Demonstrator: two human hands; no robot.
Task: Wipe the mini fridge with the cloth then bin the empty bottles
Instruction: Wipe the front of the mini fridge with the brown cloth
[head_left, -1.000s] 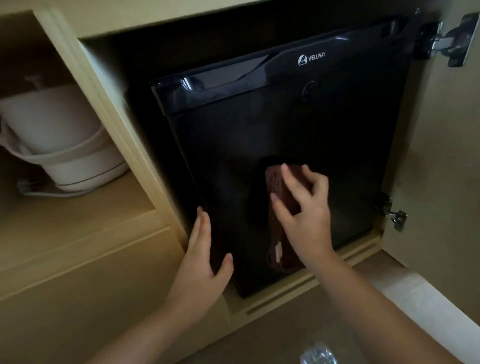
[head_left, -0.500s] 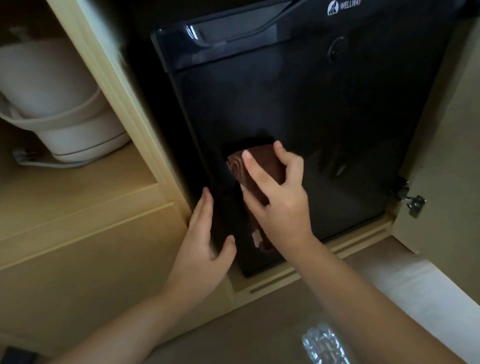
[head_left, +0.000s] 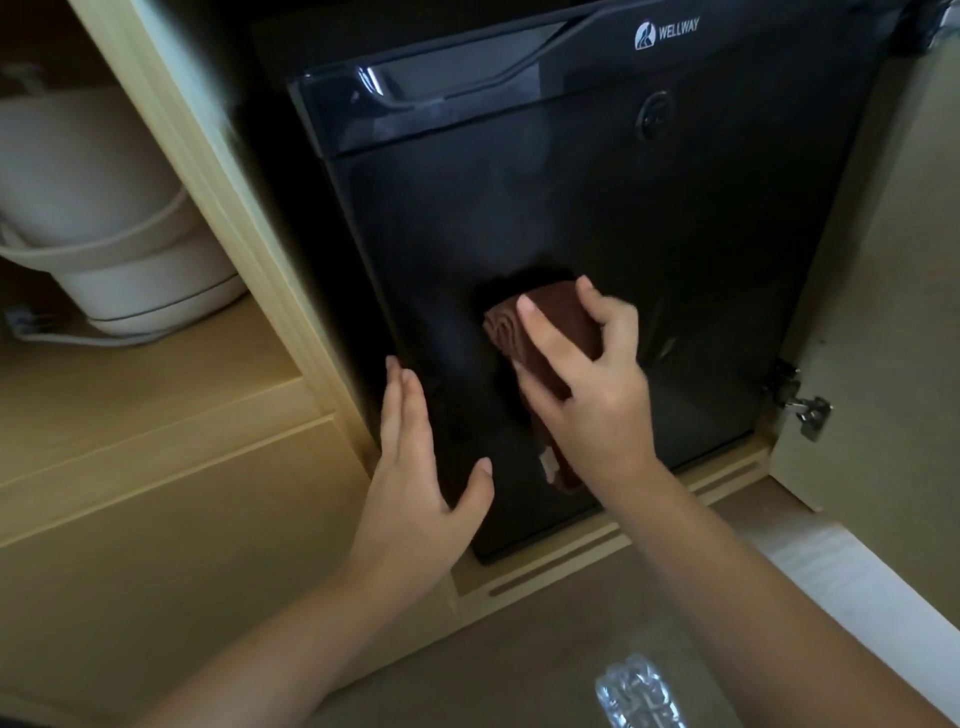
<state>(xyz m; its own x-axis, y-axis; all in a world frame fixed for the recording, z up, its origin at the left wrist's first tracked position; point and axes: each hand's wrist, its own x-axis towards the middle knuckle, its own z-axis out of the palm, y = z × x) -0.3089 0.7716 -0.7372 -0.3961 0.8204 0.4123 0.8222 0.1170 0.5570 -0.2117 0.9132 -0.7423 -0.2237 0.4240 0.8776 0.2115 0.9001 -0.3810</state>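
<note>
Bottle (head_left: 631, 693): crumpled clear plastic, bottom edge of frame, on the floor, well apart from both hands.
Left hand (head_left: 421, 478): flat, fingers straight and together, thumb spread, resting on the fridge door's lower left edge.
Right hand (head_left: 587, 384): centre of frame, fingers and thumb curled round the cloth, pressing it to the door.
Cloth (head_left: 540, 322): brown, folded; long axis near vertical in frame, top leaning left, lower end hanging below the wrist.
Fridge (head_left: 597, 197): black, door closed, inside a pale cabinet.
Kettle (head_left: 104, 218): white, upper left shelf.
</note>
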